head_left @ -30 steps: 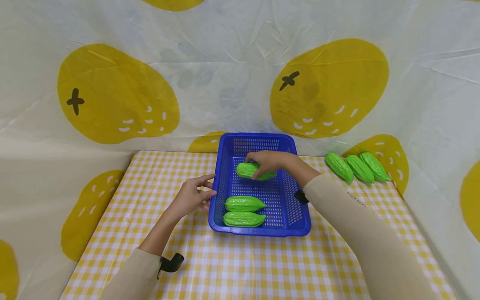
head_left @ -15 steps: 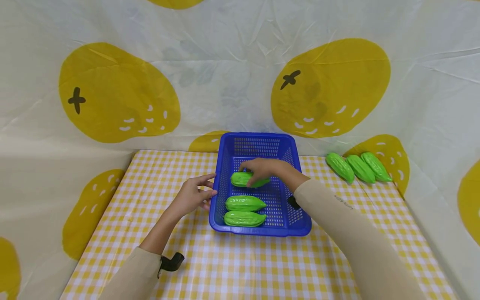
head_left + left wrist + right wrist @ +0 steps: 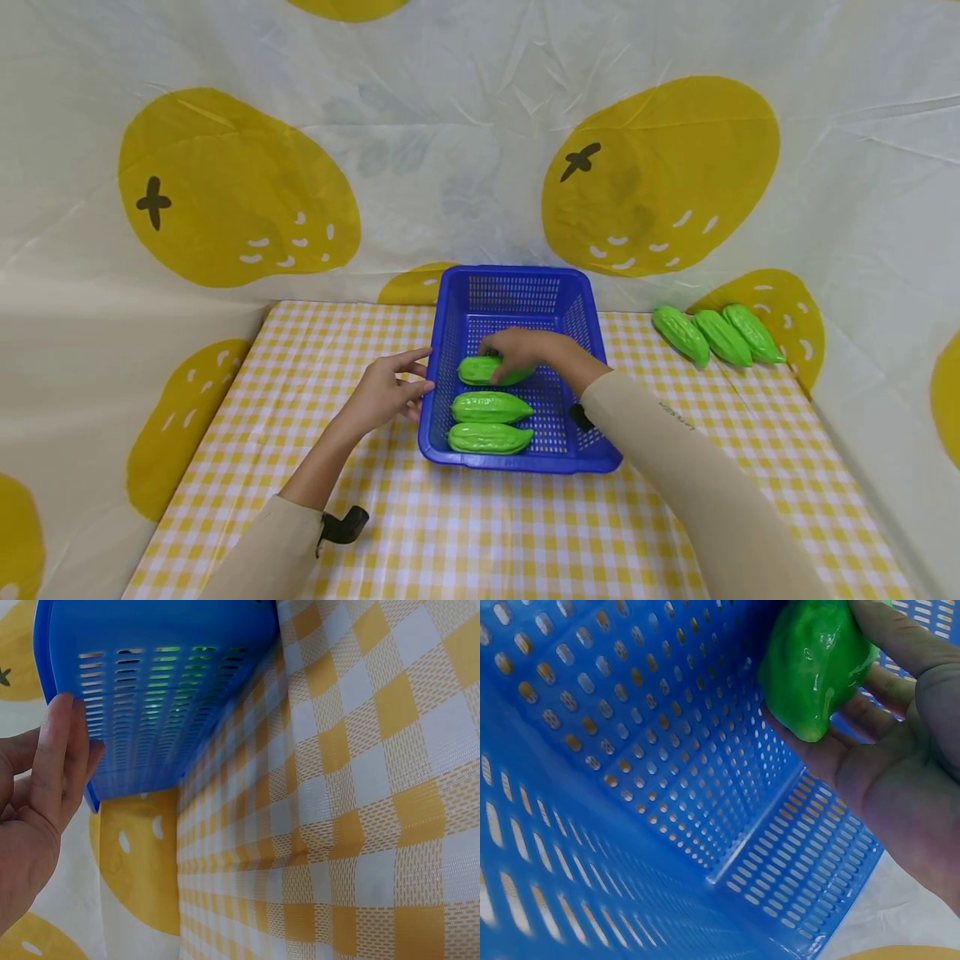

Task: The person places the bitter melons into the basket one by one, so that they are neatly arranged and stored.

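Note:
My right hand (image 3: pixel 519 348) reaches into a blue slotted plastic basket (image 3: pixel 519 463) and grips a glossy green bitter melon (image 3: pixel 474 370), thumb on one side and fingers on the other. The right wrist view shows the melon's ribbed, pointed end (image 3: pixel 810 682) beyond the palm. Two more bitter melons (image 3: pixel 491 407) lie side by side in the near left part of the basket, just in front of the held one. Outside the basket's left rim, my left hand (image 3: pixel 381 392) touches it with nearly straight fingers (image 3: pixel 54 742).
Three bitter melons (image 3: pixel 722 337) lie slanted at the table's back right corner. A yellow-and-white checked cloth (image 3: pixel 420 533) covers the table. Behind it hangs a pale sheet (image 3: pixel 450 167) printed with large yellow fruit. The basket's walls surround my right hand.
My right hand has brought the bitter melon nearer and slightly left inside the basket, close to the other two. My left hand has stayed at the rim.

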The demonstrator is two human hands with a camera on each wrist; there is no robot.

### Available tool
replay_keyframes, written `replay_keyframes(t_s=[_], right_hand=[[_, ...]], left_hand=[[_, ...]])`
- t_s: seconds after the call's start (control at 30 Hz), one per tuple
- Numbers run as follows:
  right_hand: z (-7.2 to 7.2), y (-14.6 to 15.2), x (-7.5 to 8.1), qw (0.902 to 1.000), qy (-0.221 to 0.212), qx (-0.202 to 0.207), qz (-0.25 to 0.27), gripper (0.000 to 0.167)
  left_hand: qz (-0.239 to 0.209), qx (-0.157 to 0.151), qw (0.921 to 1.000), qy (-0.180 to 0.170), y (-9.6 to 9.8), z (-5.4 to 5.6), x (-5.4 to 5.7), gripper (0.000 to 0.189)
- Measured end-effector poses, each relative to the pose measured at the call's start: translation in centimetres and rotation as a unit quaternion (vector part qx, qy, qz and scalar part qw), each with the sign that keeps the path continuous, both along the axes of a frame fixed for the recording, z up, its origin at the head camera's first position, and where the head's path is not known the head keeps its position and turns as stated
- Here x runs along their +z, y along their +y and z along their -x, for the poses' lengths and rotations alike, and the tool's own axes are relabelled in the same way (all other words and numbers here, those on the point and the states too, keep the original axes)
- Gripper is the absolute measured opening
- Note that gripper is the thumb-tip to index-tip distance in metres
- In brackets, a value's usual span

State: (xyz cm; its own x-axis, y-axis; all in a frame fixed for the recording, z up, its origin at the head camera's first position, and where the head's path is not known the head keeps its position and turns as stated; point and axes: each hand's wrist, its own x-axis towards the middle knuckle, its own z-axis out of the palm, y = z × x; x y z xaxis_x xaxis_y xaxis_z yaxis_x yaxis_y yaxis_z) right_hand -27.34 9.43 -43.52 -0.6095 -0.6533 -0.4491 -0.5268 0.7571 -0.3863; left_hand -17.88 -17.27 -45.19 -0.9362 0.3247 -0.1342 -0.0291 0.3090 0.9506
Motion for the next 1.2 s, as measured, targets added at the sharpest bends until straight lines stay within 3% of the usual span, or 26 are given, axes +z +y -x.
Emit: replay_keyframes(t_s=[1.2], right_hand=[[-0.5, 0.2, -1.3, 0.9981, -0.012, 0.028, 0.054, 0.050]], left_hand=[[0.000, 0.001, 1.0000, 0.002, -0.1, -0.1, 0.0, 0.059]])
